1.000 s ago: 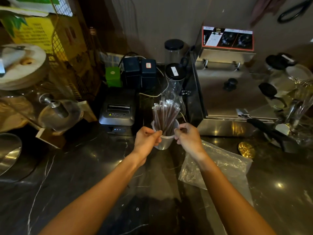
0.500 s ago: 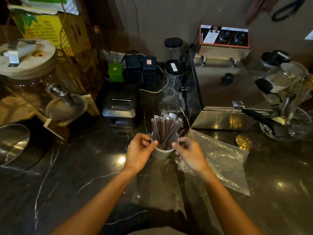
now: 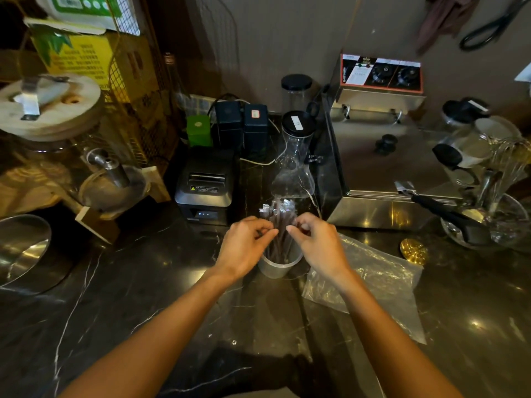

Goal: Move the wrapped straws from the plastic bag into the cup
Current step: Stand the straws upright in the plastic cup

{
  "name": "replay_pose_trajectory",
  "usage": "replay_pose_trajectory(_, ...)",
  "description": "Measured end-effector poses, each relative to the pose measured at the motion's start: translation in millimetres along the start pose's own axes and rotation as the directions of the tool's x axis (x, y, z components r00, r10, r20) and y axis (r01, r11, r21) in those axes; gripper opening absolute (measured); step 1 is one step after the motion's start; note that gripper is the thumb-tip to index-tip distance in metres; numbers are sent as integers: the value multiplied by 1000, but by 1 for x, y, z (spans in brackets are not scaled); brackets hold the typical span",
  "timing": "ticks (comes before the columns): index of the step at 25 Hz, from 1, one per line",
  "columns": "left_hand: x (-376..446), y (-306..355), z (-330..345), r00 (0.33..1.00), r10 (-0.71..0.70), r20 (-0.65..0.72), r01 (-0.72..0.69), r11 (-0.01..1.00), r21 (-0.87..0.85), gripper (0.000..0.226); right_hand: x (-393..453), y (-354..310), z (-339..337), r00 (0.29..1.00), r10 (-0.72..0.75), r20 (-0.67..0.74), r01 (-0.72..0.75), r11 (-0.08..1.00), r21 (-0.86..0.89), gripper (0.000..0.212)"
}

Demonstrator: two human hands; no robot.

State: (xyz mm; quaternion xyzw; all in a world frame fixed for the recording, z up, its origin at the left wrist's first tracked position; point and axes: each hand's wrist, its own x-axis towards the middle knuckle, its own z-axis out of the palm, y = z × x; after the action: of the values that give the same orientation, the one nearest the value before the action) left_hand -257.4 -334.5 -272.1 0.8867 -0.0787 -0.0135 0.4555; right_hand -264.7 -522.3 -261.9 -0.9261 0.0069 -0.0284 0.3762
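A clear plastic cup (image 3: 277,270) stands on the dark marble counter (image 3: 143,305) at the middle. A bundle of dark wrapped straws (image 3: 280,222) stands upright in it, tops fanned out. My left hand (image 3: 245,248) is at the left of the bundle and my right hand (image 3: 319,244) at its right, both above the cup's rim. Their fingertips pinch at the straws from either side. The clear plastic bag (image 3: 370,282) lies flat and crumpled on the counter just right of the cup, under my right wrist.
A black receipt printer (image 3: 207,188) and a glass carafe (image 3: 294,165) stand behind the cup. A steel fryer (image 3: 385,168) fills the back right, with jars and a glass bowl (image 3: 500,222) beyond. A gold lid (image 3: 413,251) lies right; a drink dispenser (image 3: 51,133) left.
Both hands rose from the cup's rim to the middle of the straw bundle and closed in on it. The cup now sits nearer to me on the counter.
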Motion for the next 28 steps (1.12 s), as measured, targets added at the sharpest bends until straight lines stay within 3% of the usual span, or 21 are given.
replay_pose_trajectory(2,1,3,4,995,56,81,-62,996,66,10,5,-3,0,998,-17,64,17,1000,10,11)
replay_pose_trajectory(4,0,7,8,994,84,64,-94,982,163,3,8,-5,-1,992,-5,123,0,999,40,10)
replay_pose_trajectory(7,2,11,12,999,45,16,-47,974,223,21,10,-7,-6,986,15,168,-31,995,93,13)
replay_pose_trajectory(11,14,19,-15,971,102,215,-126,987,100,18,19,-9,-27,978,-15,209,-13,991,131,16)
replay_pose_trajectory(14,28,23,-37,920,152,362,-237,950,205,14,29,-10,-39,960,-55,276,36,996,76,18)
replay_pose_trajectory(18,30,18,-34,971,71,228,-149,927,346,14,33,-6,-25,969,-15,247,26,999,-43,23)
replay_pose_trajectory(22,15,4,-24,1000,-15,16,12,978,210,35,25,8,-11,977,92,190,-83,995,-52,23)
replay_pose_trajectory(25,10,2,-17,997,-75,36,70,990,123,55,24,10,-10,973,95,210,-93,995,-21,30)
replay_pose_trajectory(28,12,8,-11,997,-5,71,-1,996,87,27,24,4,-12,961,-16,278,7,999,35,20)
